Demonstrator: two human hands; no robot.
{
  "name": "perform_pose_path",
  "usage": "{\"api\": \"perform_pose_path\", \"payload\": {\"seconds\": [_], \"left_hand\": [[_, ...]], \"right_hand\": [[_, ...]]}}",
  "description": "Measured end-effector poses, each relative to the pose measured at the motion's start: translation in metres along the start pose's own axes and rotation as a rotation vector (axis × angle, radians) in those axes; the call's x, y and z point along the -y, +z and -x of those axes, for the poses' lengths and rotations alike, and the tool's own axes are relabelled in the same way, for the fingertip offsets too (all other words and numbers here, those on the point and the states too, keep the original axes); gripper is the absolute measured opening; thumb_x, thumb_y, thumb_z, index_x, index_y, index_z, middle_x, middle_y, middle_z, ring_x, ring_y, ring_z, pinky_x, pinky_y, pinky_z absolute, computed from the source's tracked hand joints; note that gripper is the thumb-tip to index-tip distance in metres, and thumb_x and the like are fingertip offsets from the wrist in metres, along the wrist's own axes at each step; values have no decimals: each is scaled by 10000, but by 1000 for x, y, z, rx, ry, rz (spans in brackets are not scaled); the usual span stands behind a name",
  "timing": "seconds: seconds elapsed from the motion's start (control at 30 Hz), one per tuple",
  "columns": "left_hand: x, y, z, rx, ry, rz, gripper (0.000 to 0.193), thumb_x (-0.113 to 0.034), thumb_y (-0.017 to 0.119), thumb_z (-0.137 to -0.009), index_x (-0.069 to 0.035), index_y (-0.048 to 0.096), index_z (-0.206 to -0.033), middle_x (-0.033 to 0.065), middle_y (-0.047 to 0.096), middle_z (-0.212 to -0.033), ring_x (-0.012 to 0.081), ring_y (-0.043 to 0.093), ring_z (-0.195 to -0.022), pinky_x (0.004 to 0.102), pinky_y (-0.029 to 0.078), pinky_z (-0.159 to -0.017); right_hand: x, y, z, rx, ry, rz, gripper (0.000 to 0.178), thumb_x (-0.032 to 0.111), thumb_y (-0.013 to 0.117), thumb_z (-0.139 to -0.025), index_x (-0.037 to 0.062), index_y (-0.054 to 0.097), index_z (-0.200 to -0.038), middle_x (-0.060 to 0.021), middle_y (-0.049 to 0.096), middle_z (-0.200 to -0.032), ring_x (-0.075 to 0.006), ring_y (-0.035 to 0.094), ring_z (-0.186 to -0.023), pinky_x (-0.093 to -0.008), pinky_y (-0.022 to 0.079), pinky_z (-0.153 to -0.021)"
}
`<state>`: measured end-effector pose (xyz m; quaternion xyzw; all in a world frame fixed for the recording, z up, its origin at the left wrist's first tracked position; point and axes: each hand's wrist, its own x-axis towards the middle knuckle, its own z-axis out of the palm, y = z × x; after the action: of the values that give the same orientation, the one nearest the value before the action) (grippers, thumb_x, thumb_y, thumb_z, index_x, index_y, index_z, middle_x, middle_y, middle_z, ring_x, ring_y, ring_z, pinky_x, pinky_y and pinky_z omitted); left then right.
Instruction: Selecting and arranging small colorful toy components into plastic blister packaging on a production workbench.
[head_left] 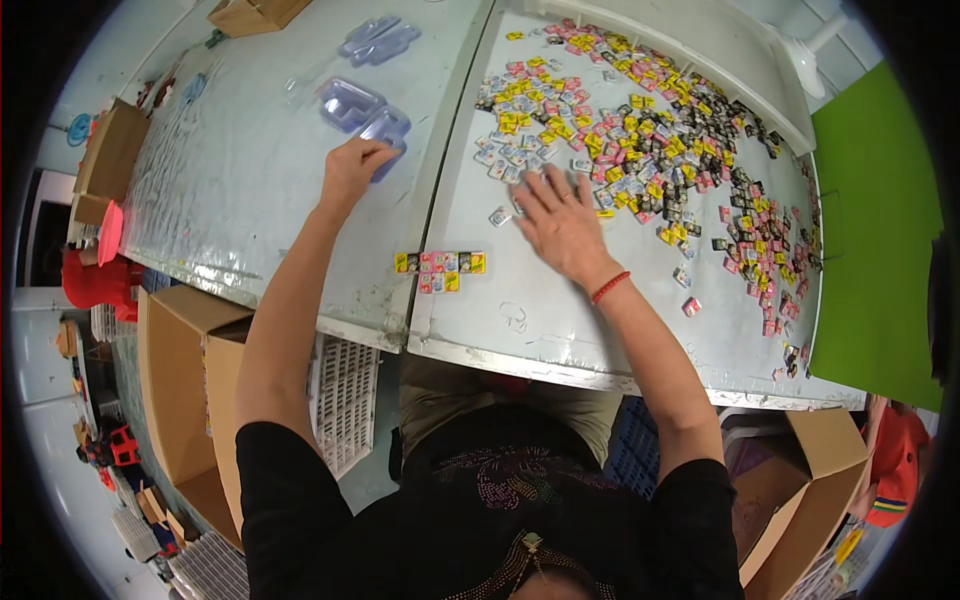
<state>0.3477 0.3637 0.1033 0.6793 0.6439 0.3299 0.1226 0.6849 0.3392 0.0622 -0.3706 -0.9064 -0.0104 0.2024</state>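
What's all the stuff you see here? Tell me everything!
Small packets: too many to count; yellow, pink, black, white; right table, some arranged across the seam
Plastic trays: at least two, clear bluish, left table
Tables: two, pale, side by side
Board: one, green, right edge
Cardboard boxes: several, brown, around the tables
Baskets: several, white and blue, low down
Bracelet: one, red, right wrist
Shirt: one, black, bottom
Left hand: one, bare, at a tray
Right hand: one, bare, spread over packets

Left grip [352, 170] at bluish tray [384, 124], right grip [563, 222] spread beside packets [690, 130], pale table [570, 315]
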Motion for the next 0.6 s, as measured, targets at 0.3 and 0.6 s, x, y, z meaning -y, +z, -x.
{"api": "perform_pose_path", "payload": {"seconds": [0.3, 0.6], "left_hand": [[23, -2, -11, 55, 300, -425, 202, -179, 600, -911, -34, 692, -1017, 154, 684, -871, 289, 651, -749, 360, 498, -686], [-51, -40, -31, -218, 64, -296, 172, -180, 576, -922, -54, 692, -946, 148, 689, -898, 333, 661, -815, 376, 518, -713]], "right_hand": [[-43, -16, 27, -40, 251, 161, 434, 352, 567, -920, 132, 532, -1293, -113, 468, -1382, -326, 397, -1304, -550, 256, -1093], [21, -64, 111, -96, 237, -113, 430, 234, 680, -848, 94, 557, -1236, -162, 458, -1378, -392, 398, -1297, -566, 283, -1072]]}}
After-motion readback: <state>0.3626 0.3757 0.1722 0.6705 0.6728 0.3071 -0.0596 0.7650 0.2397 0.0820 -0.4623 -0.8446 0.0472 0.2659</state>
